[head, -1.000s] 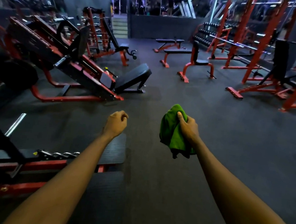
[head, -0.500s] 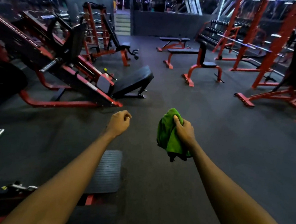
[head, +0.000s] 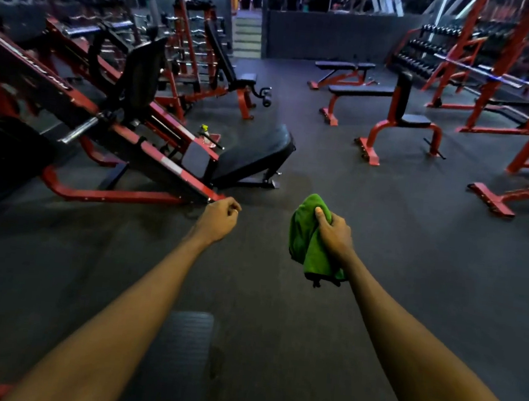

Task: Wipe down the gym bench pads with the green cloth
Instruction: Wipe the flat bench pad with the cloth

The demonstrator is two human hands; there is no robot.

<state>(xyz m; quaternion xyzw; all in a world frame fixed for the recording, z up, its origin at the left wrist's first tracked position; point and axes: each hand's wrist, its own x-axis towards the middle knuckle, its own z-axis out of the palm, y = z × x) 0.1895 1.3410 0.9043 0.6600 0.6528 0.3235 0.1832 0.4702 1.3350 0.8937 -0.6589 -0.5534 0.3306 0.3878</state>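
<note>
My right hand [head: 334,236] has the cloth [head: 304,239] bunched in a firm fist. The thumb presses over the top fold, the fingers wrap round behind, and a loose end hangs below the wrist. The cloth is in the air above the floor [head: 396,261] and touches no pad. Just left of the cloth, my left hand [head: 219,218] is curled into a fist with nothing in it.

The nearest padding is the leg press seat [head: 254,157], ahead and left of the cloth, tilted low on its red frame. Just past that seat stands a small bottle [head: 206,131] with a yellowish top, too small for me to say what it is. Ahead and right of the cloth is an upright seat [head: 404,113], and beyond that two flat benches [head: 361,90], one behind the other. Far ahead and left of the cloth is an incline bench [head: 228,64].

I judge the wiping itself to be all or mostly ahead of me. The cloth is in hand, which is the one step I can count as done. The pads are dark and dimly lit and show no streaks or sheen, so I cannot tell whether any has been wiped. What is left is to reach a pad, lay the cloth flat on it and work across, then do the same for each of the others.
</note>
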